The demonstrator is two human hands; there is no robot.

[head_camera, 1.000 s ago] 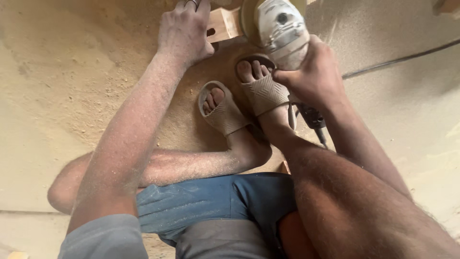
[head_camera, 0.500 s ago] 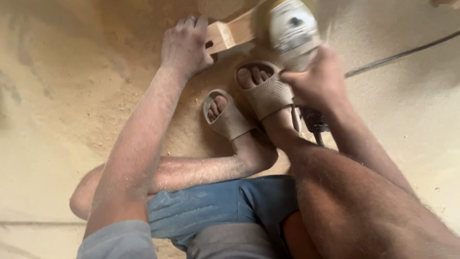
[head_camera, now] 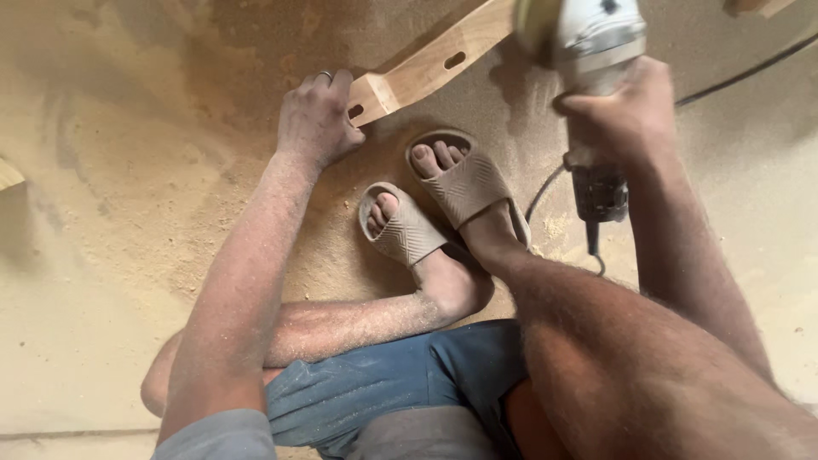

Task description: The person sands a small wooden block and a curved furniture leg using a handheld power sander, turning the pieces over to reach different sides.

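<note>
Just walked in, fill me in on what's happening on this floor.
A person sits on a floor thick with sawdust. Their left hand presses on the end of a curved wooden piece with slots cut in it. Their right hand grips a grinder, raised beside the wood near its upper end; whether the disc touches it is unclear. The grinder's cable trails off to the right. Both feet, in sandals, rest just below the wood.
</note>
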